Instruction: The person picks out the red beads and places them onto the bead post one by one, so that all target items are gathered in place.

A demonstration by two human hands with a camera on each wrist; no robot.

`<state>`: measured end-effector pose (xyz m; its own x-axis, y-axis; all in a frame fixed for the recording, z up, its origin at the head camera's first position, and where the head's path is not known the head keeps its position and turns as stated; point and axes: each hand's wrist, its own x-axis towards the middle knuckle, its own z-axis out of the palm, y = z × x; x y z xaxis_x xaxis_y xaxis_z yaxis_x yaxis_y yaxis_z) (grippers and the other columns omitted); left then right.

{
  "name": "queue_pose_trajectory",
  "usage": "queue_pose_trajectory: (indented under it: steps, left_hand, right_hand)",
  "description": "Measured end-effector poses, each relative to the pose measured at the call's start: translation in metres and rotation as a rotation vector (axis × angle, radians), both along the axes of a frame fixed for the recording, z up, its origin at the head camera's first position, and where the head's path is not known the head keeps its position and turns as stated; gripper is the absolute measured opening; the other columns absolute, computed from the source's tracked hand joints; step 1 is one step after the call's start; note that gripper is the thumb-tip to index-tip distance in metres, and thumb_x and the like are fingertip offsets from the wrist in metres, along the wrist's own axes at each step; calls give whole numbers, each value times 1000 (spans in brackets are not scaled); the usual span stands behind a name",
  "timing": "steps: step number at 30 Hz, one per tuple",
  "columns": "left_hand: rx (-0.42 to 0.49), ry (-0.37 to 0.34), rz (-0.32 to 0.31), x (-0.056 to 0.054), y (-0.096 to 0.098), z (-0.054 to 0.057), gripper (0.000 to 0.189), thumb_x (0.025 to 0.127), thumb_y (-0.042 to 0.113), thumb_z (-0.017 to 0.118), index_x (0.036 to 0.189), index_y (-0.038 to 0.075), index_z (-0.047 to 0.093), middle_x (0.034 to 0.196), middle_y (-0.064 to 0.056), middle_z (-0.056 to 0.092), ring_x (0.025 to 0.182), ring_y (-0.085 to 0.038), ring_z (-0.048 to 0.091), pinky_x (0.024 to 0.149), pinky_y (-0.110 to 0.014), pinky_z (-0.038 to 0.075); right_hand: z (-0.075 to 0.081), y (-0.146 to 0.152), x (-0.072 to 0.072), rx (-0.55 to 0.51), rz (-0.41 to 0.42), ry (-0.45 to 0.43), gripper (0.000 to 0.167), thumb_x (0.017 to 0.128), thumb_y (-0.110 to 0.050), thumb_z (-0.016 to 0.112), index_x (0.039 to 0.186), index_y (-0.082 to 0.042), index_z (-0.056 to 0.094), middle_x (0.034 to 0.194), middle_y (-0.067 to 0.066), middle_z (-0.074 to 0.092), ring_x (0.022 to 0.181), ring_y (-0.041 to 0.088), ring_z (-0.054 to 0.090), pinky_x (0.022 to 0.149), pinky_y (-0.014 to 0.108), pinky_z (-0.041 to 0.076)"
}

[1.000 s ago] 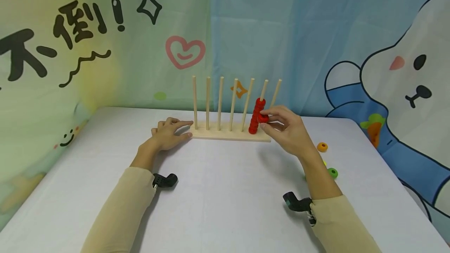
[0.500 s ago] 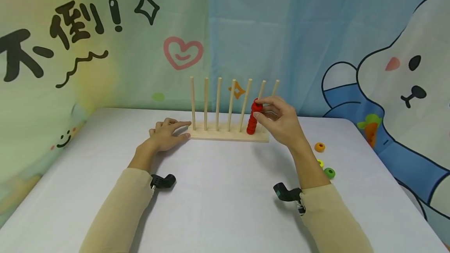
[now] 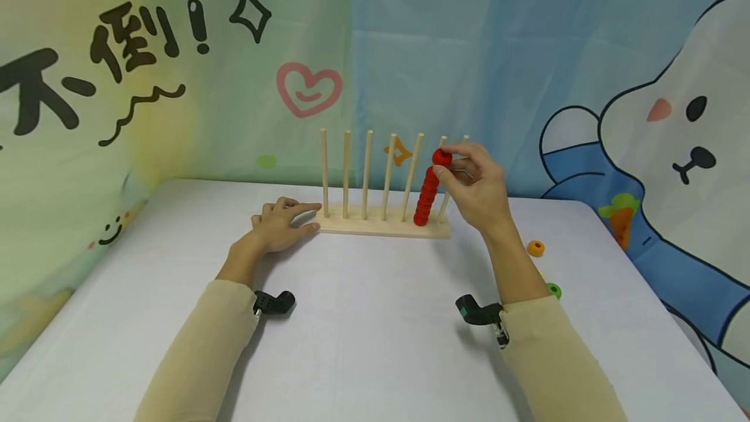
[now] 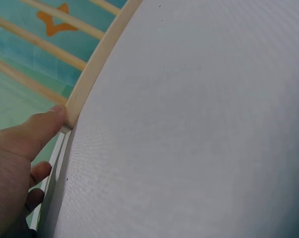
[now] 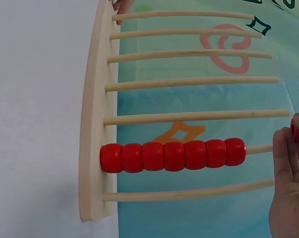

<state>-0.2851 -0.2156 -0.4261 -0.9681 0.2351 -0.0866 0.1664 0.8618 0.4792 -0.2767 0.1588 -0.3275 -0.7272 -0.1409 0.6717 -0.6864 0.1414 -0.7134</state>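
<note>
A wooden rack point(image 3: 383, 226) stands on the table, with a row of upright pegs on a flat base. Several red beads point(image 5: 174, 156) are stacked on the second peg from the right. My right hand point(image 3: 477, 187) pinches one more red bead point(image 3: 442, 157) between thumb and fingertips, level with that peg's upper end and above the stack. Whether this bead is on the peg I cannot tell; fingers partly hide it in the right wrist view. At the rack's left end, my left hand point(image 3: 281, 223) rests its outstretched index finger and thumb against the base.
To the right of the rack lie an orange bead point(image 3: 536, 248) and a green bead point(image 3: 553, 290), the latter partly behind the right forearm. The other pegs point(image 3: 366, 174) carry no beads. A printed cloth point(image 3: 422, 51) hangs behind the white table point(image 3: 351, 331).
My right hand has raised the pinched red bead from beside the stack to near the peg's top. The left hand stays at the rack's end.
</note>
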Motion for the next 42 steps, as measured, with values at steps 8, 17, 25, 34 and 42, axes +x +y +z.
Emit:
queue_pose_trajectory:
  steps: [8, 17, 25, 34, 42]
  left_hand:
    - [-5, -5, 1, 0, 0, -1, 61, 100, 63, 51, 156, 39, 43, 159, -14, 31, 139, -47, 26, 97, -63, 25]
    - [3, 4, -8, -1, 0, -2, 62, 100, 63, 51, 156, 39, 43, 158, -14, 31, 137, -46, 28, 96, -62, 25]
    - [4, 9, 3, -1, 0, -1, 61, 100, 62, 52, 155, 40, 44, 158, -14, 31, 138, -46, 27, 97, -62, 24]
    - [3, 11, -2, -1, 0, -1, 61, 99, 63, 51, 155, 40, 45, 157, -12, 33, 137, -45, 29, 95, -60, 25]
    - [-3, 6, -2, 1, 1, 1, 60, 100, 61, 52, 155, 38, 45, 157, -13, 33, 137, -45, 29, 95, -61, 25]
  right_hand:
    - [5, -1, -6, -19, -18, 26, 36, 92, 13, 67, 126, 4, 66, 120, 8, 59, 90, 9, 69, 88, 25, 56]
    - [19, -7, -3, -6, -63, 21, 32, 93, 9, 67, 125, 10, 63, 118, 10, 57, 89, 13, 68, 84, 20, 55]
    - [34, -12, 7, 16, -99, -25, 31, 94, 6, 66, 125, 10, 63, 117, 11, 57, 89, 10, 69, 88, 21, 55]
    - [25, -3, -14, 30, -126, -83, 34, 97, -1, 67, 131, 2, 65, 120, 5, 55, 87, 14, 70, 85, 21, 56]
    - [28, -1, -14, 103, -138, -190, 34, 99, -8, 67, 133, -5, 66, 128, 5, 55, 86, 29, 72, 81, 31, 59]
